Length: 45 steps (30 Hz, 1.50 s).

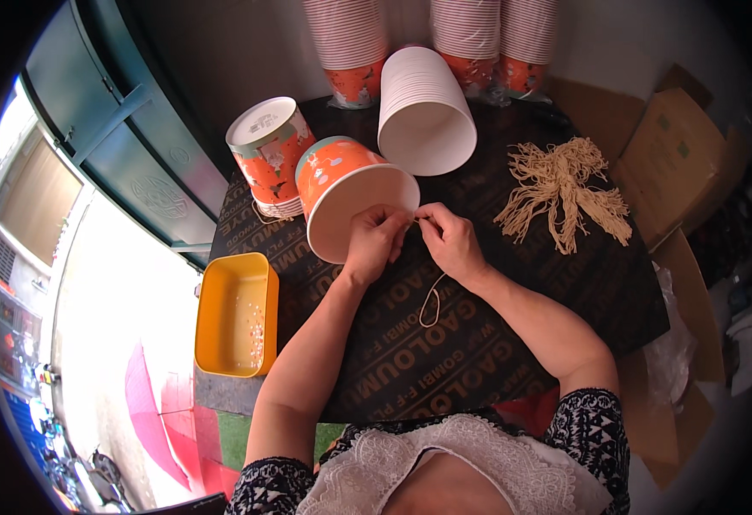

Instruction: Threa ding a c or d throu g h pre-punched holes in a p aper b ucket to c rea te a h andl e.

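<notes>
Left hand [374, 245]: our fingertips together at the rim (what they pinch, we cannot tell).
Right hand [453, 243]: fingertips together alongside, apparently on beige cord [427, 326], its loop hanging at six o'clock.
Orange paper bucket [335, 204]: ten o'clock, tilted, seemingly unfinished.
Upturned bucket [274, 161]: beyond, ten o'clock, cord at rim, apparently done.
Cord bundle [556, 190]: three o'clock, unused.

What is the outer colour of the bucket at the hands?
The bucket is mainly orange with pale figures; best seen in the head view.

Wide fisheye from the head, facing down, near left hand [377, 243] and right hand [453, 243]
</notes>
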Motion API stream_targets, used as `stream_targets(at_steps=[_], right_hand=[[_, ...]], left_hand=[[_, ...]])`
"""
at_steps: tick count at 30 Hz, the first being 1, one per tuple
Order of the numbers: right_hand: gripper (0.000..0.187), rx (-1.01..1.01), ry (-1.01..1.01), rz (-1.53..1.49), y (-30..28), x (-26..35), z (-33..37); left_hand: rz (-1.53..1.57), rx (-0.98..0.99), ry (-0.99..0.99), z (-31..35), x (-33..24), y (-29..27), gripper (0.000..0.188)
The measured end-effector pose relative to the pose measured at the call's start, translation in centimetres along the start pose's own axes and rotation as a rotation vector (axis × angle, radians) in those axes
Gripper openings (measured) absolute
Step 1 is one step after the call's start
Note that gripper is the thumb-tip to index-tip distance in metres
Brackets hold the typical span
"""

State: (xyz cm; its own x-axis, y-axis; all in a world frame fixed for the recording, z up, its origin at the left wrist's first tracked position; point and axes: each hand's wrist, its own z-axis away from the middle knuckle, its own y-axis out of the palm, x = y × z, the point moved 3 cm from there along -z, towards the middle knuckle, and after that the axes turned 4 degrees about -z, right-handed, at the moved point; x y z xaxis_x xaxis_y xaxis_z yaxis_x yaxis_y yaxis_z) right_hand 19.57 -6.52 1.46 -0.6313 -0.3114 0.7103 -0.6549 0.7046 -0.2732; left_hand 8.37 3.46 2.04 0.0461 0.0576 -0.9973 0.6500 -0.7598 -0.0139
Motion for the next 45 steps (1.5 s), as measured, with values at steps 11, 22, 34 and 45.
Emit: stream_targets(at_steps=[11, 22, 34, 45], right_hand=[[0.014, 0.103, 0.007, 0.14, -0.1, 1.1, -0.2], [0.016, 0.106, -0.333, 0.326, -0.2, 1.6, -0.3], [0.019, 0.154, -0.421, 0.434, -0.2, 1.6, -0.3], [0.012, 0.146, -0.294, 0.346, -0.1, 0.4, -0.4]], left_hand=[[-0.048, -0.045, -0.035, 0.2, 0.3, 0.3, 0.021], [-0.035, -0.035, -0.055, 0.3, 0.3, 0.1, 0.018], [-0.033, -0.029, -0.067, 0.1, 0.5, 0.1, 0.021], [0.078, 0.094, -0.056, 0.0, -0.2, -0.3, 0.017]])
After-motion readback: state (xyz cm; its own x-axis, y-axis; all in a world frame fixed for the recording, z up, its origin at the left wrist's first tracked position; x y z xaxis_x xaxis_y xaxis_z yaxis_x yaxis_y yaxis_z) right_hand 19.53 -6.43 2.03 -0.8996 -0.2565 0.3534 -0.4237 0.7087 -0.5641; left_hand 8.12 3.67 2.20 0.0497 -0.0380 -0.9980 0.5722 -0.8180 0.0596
